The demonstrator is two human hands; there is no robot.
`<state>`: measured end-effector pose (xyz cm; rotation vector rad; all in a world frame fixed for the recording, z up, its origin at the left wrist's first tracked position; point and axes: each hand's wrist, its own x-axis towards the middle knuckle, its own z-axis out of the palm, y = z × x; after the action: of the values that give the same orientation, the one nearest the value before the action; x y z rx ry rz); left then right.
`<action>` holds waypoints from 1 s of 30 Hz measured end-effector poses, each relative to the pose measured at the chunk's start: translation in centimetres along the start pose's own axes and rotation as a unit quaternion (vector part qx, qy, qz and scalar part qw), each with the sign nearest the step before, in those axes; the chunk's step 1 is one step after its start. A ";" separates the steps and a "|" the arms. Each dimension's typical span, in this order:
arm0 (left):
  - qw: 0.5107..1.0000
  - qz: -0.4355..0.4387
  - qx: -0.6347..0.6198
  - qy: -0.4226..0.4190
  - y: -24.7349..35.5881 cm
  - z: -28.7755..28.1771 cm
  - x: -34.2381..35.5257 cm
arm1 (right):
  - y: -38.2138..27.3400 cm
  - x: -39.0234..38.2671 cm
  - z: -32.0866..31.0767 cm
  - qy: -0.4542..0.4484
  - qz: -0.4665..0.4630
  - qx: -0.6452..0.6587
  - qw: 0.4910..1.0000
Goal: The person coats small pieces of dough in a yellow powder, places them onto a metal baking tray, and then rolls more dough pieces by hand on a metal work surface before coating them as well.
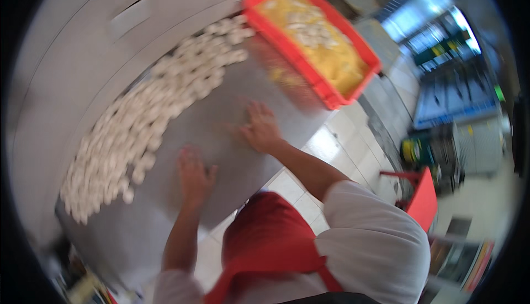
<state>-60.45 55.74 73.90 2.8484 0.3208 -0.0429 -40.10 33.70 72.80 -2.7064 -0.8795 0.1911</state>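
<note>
My left hand (194,178) is over the grey metal table (232,185), palm down, with its fingers stretched forward and its thumb apart. To its right and a little farther away, my right hand (261,127) is also palm down, fingers spread. Both are slightly smeared by motion, and neither shows anything held. Whether the palms press on the metal, I cannot tell. Many small pale rounded pieces, like dough (138,116), lie in a long band along the wall side. At the table's far right end, a red plastic tray (298,55) holds yellow powder (331,64) with several pale pieces on top.
A light wall (72,44) borders the table's far left side. Yellow powder is scattered beside the red tray. Off to the right are a tiled floor (345,133), a red stool-like object (424,199), and a blue-edged rack or cabinet (455,97). My red apron (265,243) reaches the table's near edge.
</note>
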 end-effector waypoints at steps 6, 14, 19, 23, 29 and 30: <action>0.995 0.054 -0.088 0.004 -1.0 0.2 -15.6 | -1.5 -14.8 -3.5 0.028 -0.002 0.041 0.999; 0.923 0.098 -0.359 0.098 8.4 -5.3 -1.3 | -5.3 -11.1 5.2 -0.053 0.104 0.618 0.777; 0.885 -0.068 -0.460 -0.031 2.5 -0.6 -3.3 | -7.6 -9.0 -0.7 -0.261 0.044 0.576 0.773; 0.831 -0.203 -0.515 -0.058 0.8 -3.5 -3.6 | -10.2 -6.0 0.8 -0.432 0.057 0.584 0.685; 0.980 -0.150 0.062 0.119 -11.2 -9.7 0.2 | -16.2 -5.5 2.4 -0.418 -0.390 0.235 0.786; 0.981 -0.110 0.131 0.092 -12.3 -10.1 0.6 | -17.4 -6.2 2.7 -0.465 -0.408 0.207 0.758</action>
<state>-62.58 70.16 80.28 3.0683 0.7177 0.1470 -55.31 44.11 75.93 -1.4807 -1.8773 1.3802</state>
